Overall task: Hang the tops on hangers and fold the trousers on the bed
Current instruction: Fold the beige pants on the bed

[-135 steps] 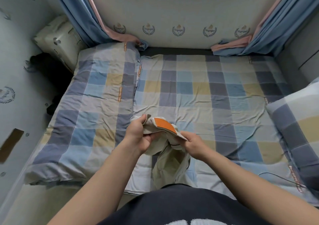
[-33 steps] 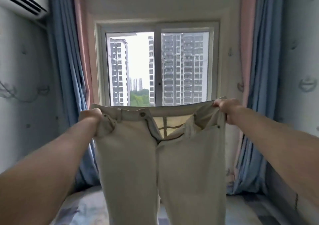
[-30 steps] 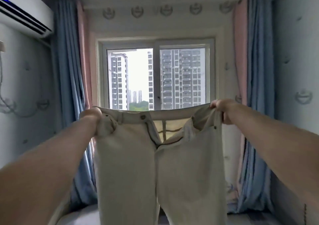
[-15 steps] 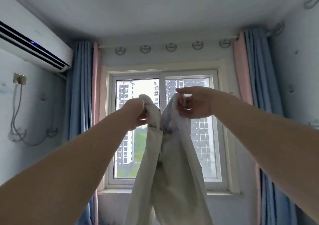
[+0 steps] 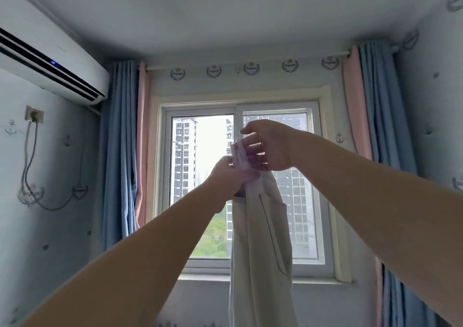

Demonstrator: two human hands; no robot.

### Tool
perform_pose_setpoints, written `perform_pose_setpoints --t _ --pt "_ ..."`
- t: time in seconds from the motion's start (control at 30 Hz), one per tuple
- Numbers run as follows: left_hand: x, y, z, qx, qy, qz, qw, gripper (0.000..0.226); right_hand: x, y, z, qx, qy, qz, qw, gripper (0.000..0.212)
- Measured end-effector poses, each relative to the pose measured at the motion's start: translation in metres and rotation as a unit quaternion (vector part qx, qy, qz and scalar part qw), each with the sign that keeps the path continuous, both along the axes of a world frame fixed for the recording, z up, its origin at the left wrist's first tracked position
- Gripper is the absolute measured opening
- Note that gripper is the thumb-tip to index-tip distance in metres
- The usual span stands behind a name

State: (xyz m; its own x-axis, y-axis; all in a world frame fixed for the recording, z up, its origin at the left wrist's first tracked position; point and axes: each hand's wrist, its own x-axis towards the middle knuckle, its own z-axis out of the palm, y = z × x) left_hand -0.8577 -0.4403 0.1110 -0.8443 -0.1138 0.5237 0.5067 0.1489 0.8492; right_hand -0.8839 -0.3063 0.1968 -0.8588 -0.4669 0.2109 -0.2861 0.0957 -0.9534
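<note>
Because the head camera tilts up toward the ceiling, the trousers [image 5: 260, 239] show only from the waistband down to where the legs run off the bottom edge, so their hems and whatever lies under them cannot be seen. They hang in mid-air in front of the window [image 5: 200, 184], doubled lengthwise into one narrow pale strip with a pocket seam facing the right. The left hand [image 5: 229, 173] has its back to the camera; its fingers are hidden behind it, but the cloth comes out of its closed grip just under the waistband. The right hand [image 5: 266, 146] sits just above and touching, its fingers [image 5: 253, 148] curled round the top fold of the waistband with the thumb over it. Both forearms reach in from the lower corners and cover much of the lower wall. Open air surrounds the hanging cloth on both sides. Blue and pink curtains [image 5: 120, 151] stand drawn back at each side of the window, well apart from the trousers. High on the left wall is an air conditioner [image 5: 50, 58], with a socket [image 5: 35, 113] below it and a cable [image 5: 30, 166] looping down.
</note>
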Motion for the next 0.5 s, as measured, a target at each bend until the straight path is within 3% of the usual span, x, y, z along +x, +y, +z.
perform_pose_setpoints --t 0.13,0.23,0.3,0.37,0.43,0.5 --pt "-0.005 0.005 -0.01 0.025 0.023 0.074 0.997 0.029 -0.002 0.004 -0.011 0.007 0.047 -0.019 0.999 0.021" --pt "-0.005 -0.009 -0.007 0.047 0.027 0.069 0.996 0.019 -0.019 0.022 -0.032 -0.066 0.165 -0.121 0.977 0.02" --pt "-0.002 -0.02 -0.003 0.053 0.035 0.054 0.997 0.02 -0.032 0.038 -0.057 -0.082 0.222 -0.23 0.944 0.041" --pt "0.003 -0.031 0.002 0.06 0.047 0.027 0.997 0.02 -0.042 0.05 -0.091 -0.09 0.176 -0.27 0.942 0.077" --pt "0.008 -0.042 0.007 0.075 0.051 -0.009 0.996 0.021 -0.053 0.057 -0.124 -0.101 0.057 -0.152 0.982 0.088" --pt "0.013 -0.054 0.011 0.082 0.046 -0.035 0.995 0.022 -0.056 0.056 -0.148 -0.097 -0.063 0.075 0.991 0.078"
